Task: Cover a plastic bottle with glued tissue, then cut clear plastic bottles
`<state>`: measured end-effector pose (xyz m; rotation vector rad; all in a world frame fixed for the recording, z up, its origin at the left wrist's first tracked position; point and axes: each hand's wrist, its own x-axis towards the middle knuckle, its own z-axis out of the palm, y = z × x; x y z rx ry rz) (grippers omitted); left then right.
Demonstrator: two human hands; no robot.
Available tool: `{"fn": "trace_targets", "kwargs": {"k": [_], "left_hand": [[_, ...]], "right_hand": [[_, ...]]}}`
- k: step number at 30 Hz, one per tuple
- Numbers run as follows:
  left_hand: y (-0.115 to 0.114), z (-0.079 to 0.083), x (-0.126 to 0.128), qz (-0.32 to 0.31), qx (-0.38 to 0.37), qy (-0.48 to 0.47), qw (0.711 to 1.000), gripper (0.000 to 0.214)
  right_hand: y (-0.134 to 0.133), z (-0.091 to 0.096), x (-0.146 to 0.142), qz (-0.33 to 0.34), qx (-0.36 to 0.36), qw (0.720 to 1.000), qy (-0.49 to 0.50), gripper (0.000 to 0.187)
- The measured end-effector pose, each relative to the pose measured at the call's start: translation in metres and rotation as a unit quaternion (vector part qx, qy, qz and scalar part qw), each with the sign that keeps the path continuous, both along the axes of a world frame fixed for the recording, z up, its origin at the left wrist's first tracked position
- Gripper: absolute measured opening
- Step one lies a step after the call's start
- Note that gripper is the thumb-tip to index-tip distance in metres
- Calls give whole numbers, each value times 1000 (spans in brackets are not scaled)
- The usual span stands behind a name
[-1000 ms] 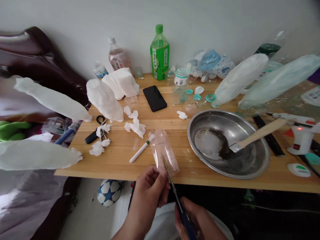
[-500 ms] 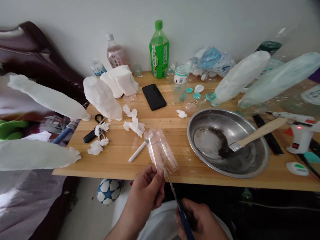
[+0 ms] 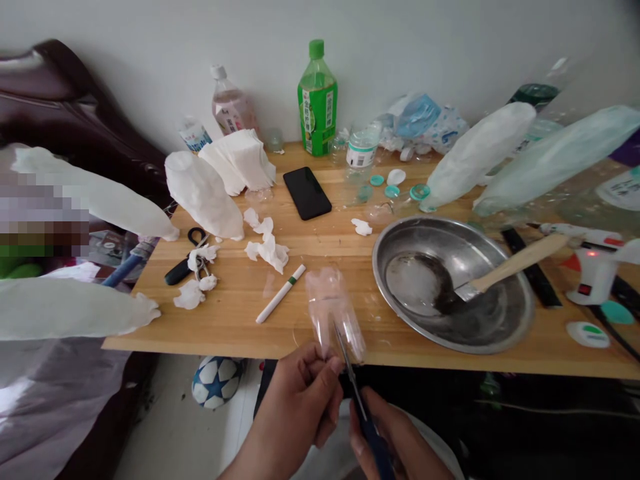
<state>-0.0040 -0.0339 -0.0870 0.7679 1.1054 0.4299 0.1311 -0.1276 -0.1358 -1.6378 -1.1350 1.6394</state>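
Note:
Between thumb and fingers, my left hand (image 3: 307,393) pinches the near end of a clear plastic sheet (image 3: 330,293), curled and shiny, at the table's front edge. My right hand (image 3: 390,433) is closed around the dark blue handles of a pair of scissors (image 3: 367,420). The scissors' blades point away from me and lie at a slit in the plastic, close to my left thumb. A white marker pen (image 3: 281,293) with a green band lies just left of the plastic.
A steel bowl (image 3: 453,230) with a wooden-handled brush (image 3: 520,263) stands to the right, a glue gun (image 3: 590,267) beyond it. Torn tissue (image 3: 269,248), a black phone (image 3: 307,193), a green-labelled bottle (image 3: 318,107) and several paper-covered bottles (image 3: 203,193) occupy the wooden table (image 3: 225,333).
The plastic and both hands have shifted slightly right and toward me. The marker's upper end, earlier behind the plastic, now shows fully. The scissors' blades sit further up the plastic.

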Motion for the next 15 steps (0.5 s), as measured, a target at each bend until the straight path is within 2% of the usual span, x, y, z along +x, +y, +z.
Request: {"fn": "trace_targets", "kwargs": {"k": [7, 11, 15], "left_hand": [[1, -1, -3, -21, -13, 14, 1000, 32], [1, -5, -4, 3, -14, 11, 1000, 38], [1, -7, -1, 25, -9, 23, 999, 39]], "right_hand": [[10, 2, 2, 27, -67, 996, 53, 21], [10, 3, 4, 16, -104, 990, 97, 27], [10, 7, 5, 17, -125, 988, 87, 30]]}}
